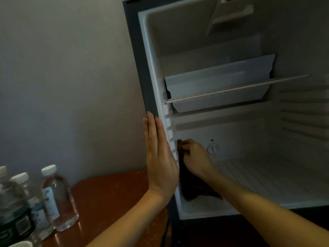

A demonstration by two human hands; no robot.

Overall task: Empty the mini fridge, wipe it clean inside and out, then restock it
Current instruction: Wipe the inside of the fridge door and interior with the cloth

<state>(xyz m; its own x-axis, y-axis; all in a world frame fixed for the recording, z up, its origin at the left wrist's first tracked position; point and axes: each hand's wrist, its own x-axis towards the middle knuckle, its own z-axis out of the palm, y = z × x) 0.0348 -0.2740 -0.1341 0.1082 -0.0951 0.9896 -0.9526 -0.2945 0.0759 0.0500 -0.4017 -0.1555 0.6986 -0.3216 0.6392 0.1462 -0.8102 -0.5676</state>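
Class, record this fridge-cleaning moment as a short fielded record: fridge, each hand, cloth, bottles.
Fridge: open dark grey mini fridge, white interior, no food visible
Left hand: flat, fingers straight, pressed on fridge's outer side
Right hand: grips dark cloth at lower inner left wall
Bottles: clear plastic water bottles, white caps, on reddish-brown table, outside fridge

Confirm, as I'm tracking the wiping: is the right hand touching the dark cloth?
Touching. The head view shows the right hand gripping the dark cloth, fingers curled round its top.

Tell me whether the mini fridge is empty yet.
Empty, as far as shown: inside the mini fridge, shelf and floor hold only the cloth the right hand grips; bottles stand outside on the table.
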